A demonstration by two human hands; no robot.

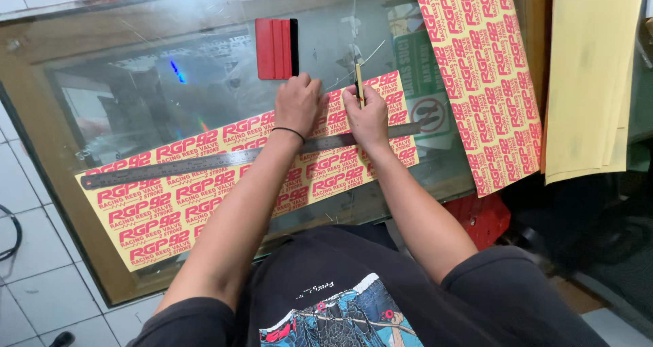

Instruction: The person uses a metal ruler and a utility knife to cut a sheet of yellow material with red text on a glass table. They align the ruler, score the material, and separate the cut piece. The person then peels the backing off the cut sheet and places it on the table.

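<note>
- Yellow sticker sheet (204,190), printed all over with repeated red lettering, lies flat and slantwise on a glass-topped table (136,81); its near-left corner reaches the table's wooden frame at the person's side.
- Long steel ruler (197,163) lies across the sheet lengthwise, running from the left end toward the right, where its far end passes beyond the sheet's edge onto bare glass.
- Left hand (297,105) rests palm down on the upper edge of the sheet, just above the ruler, fingers curled together and pressing on the sheet. A dark band circles that wrist.
- Right hand (369,119) sits just beside the left, over the ruler, its fingers closed around a slim yellow utility knife (358,81) held nearly upright, pointing away from the person. Whether the tip touches the sheet cannot be told.
- Red squeegee (275,48) with a black edge strip lies on the glass just beyond the left hand, apart from it.
- Second printed sticker sheet (483,81), same yellow and red, lies at the right of the table, running from the far edge toward the person and hanging past the near frame.
- Plain yellow sheets (592,75), stacked, lie farther right, beside the second printed one.
- Under the glass the table shows as a case: a green printed sign (418,75) and dim shapes are seen inside, too blurred by reflection to name.
- Red object (483,218) sits low beneath the table's right corner; white floor tiles (41,279) at left.
</note>
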